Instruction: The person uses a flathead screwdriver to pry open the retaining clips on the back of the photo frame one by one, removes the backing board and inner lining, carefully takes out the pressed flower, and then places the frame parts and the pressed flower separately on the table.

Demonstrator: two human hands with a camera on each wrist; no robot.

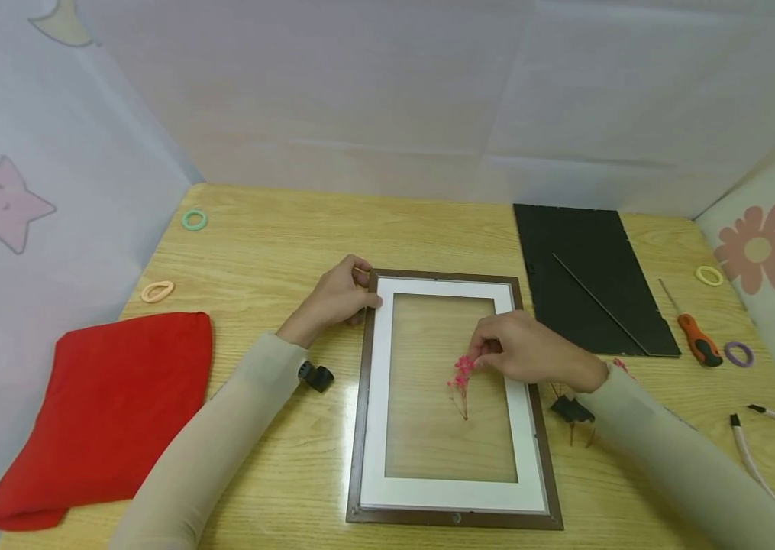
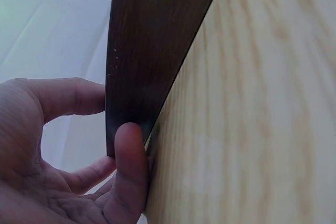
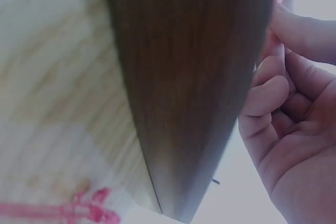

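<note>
A brown picture frame (image 1: 454,518) with a white mat (image 1: 456,495) lies flat on the wooden table (image 1: 277,229) in the head view. At its far left corner my left hand (image 1: 337,294) holds the edge, thumb on top; the left wrist view has those fingers (image 2: 131,166) around the dark side of the frame. Over the mat's window, my right hand (image 1: 521,347) pinches a sprig of pink flowers (image 1: 463,370), its stems pointing toward me. The right wrist view shows the curled fingers (image 3: 268,95) beyond the frame's side, the sprig mostly hidden.
A black backing board (image 1: 593,298) lies at the back right with a thin stick (image 1: 596,302) on it. Beside it are an orange screwdriver (image 1: 698,340) and a purple ring (image 1: 739,354). More pink flowers (image 3: 97,211) lie right of the frame. Folded red cloth (image 1: 112,412) sits at left.
</note>
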